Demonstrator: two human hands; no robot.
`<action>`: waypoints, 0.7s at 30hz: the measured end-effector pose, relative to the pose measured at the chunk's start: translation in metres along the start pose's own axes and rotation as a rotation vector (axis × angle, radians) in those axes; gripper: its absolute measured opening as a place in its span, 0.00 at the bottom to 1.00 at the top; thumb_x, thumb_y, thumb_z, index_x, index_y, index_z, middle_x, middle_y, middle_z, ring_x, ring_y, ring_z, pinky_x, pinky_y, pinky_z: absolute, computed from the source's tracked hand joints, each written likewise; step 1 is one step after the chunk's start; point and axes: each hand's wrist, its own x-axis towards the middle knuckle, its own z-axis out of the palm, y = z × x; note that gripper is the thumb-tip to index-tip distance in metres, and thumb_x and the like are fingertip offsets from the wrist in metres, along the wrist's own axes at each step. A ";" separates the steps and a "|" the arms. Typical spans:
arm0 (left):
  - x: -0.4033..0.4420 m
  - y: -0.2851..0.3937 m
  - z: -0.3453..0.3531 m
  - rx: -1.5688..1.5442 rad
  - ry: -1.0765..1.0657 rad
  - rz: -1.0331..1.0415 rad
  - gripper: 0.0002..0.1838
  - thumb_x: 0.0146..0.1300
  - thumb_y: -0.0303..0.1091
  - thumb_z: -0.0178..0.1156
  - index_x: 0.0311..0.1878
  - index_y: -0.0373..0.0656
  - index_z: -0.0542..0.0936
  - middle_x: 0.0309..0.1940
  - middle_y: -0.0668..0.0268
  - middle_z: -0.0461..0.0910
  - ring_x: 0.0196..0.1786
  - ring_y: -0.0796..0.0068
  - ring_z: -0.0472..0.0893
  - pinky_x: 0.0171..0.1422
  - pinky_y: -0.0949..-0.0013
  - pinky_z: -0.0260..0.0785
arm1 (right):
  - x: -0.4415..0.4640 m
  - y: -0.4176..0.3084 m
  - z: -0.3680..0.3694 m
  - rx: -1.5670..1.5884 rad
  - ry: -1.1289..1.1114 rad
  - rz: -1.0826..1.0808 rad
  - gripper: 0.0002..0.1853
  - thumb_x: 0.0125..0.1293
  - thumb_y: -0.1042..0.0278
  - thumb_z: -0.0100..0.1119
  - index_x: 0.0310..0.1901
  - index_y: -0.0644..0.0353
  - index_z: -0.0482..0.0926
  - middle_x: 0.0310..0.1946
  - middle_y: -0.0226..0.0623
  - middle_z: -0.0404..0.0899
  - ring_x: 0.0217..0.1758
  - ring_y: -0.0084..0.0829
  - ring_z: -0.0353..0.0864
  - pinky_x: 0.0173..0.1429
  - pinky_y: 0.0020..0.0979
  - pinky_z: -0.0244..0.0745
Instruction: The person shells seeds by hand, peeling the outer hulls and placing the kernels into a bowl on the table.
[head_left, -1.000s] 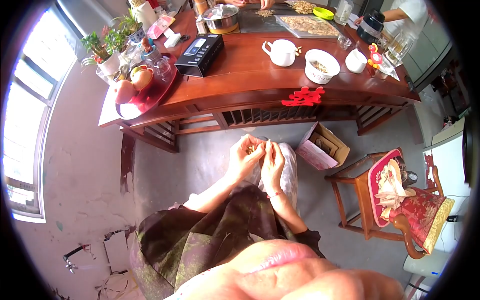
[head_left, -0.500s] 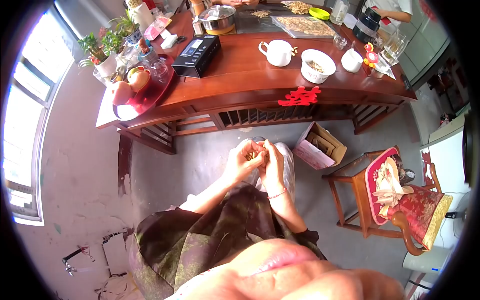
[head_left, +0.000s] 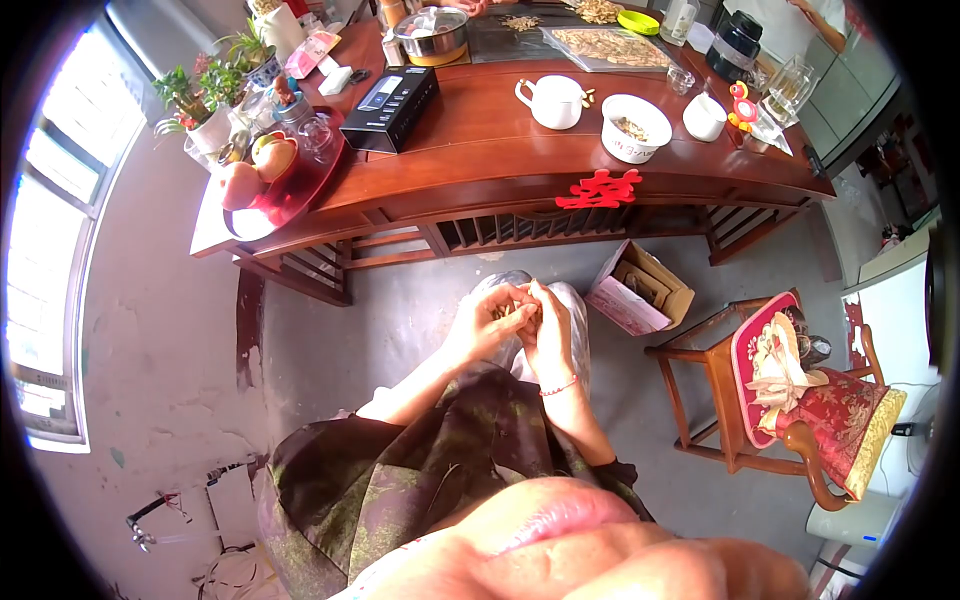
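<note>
Close together above my lap, both hands meet at the fingertips. My left hand (head_left: 482, 322) is cupped, fingers curled around several small tan nut-like pieces (head_left: 503, 311). Against its fingertips presses my right hand (head_left: 548, 335), closed, with a red bracelet (head_left: 559, 386) at the wrist. Whatever is between the right fingertips is hidden. Beyond the hands, a white bowl (head_left: 635, 150) with small bits inside and a white mug (head_left: 555, 104) stand on the wooden table (head_left: 460, 135).
An open cardboard box (head_left: 640, 287) sits on the floor ahead, right of my knees. A wooden chair (head_left: 735, 400) with red cushions is at the right. The table also bears a black box (head_left: 392, 108), a red fruit tray (head_left: 300, 195) and a steel pot (head_left: 432, 38). Other people are behind it.
My hands stay together, with small shifts of the fingers; the pieces in the left hand are less exposed. The person at the far right has moved their arm away from the black jar.
</note>
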 end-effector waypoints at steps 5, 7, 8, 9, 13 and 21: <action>0.005 0.003 -0.007 -0.297 0.097 -0.004 0.10 0.63 0.32 0.64 0.43 0.37 0.79 0.24 0.72 0.77 0.27 0.89 0.72 0.30 0.83 0.62 | -0.007 -0.001 0.005 0.001 -0.097 -0.016 0.10 0.71 0.63 0.52 0.36 0.59 0.78 0.20 0.23 0.71 0.16 0.12 0.62 0.18 0.15 0.56; 0.007 0.005 -0.014 -0.236 0.093 -0.035 0.11 0.63 0.33 0.64 0.44 0.37 0.79 0.24 0.73 0.76 0.25 0.89 0.70 0.28 0.83 0.59 | -0.009 -0.002 0.007 -0.024 -0.120 -0.013 0.10 0.72 0.63 0.51 0.37 0.59 0.78 0.20 0.23 0.70 0.15 0.12 0.60 0.17 0.15 0.54; 0.007 0.006 -0.016 -0.174 0.089 -0.068 0.11 0.63 0.33 0.64 0.45 0.37 0.80 0.23 0.74 0.75 0.24 0.90 0.68 0.26 0.83 0.56 | -0.010 -0.002 0.008 -0.047 -0.142 -0.010 0.11 0.72 0.63 0.51 0.37 0.59 0.78 0.20 0.24 0.70 0.13 0.12 0.58 0.16 0.15 0.52; 0.007 0.005 -0.017 -0.237 0.076 -0.097 0.11 0.63 0.32 0.64 0.45 0.37 0.80 0.23 0.74 0.74 0.22 0.91 0.65 0.25 0.84 0.52 | -0.012 -0.003 0.010 -0.041 -0.154 -0.012 0.10 0.72 0.63 0.51 0.39 0.60 0.79 0.20 0.23 0.70 0.14 0.11 0.58 0.16 0.14 0.51; 0.006 0.012 -0.020 -0.364 0.067 -0.146 0.10 0.61 0.31 0.64 0.44 0.38 0.80 0.22 0.76 0.74 0.20 0.91 0.63 0.23 0.83 0.50 | -0.017 -0.005 0.010 -0.122 -0.161 -0.027 0.09 0.72 0.64 0.52 0.40 0.59 0.79 0.20 0.24 0.70 0.14 0.10 0.57 0.17 0.14 0.50; 0.008 0.009 -0.024 -0.393 0.038 -0.114 0.07 0.59 0.30 0.66 0.37 0.39 0.79 0.22 0.76 0.74 0.19 0.92 0.61 0.21 0.83 0.48 | -0.006 0.008 -0.006 0.007 -0.263 0.085 0.09 0.71 0.63 0.54 0.41 0.60 0.79 0.20 0.24 0.70 0.15 0.11 0.56 0.17 0.15 0.48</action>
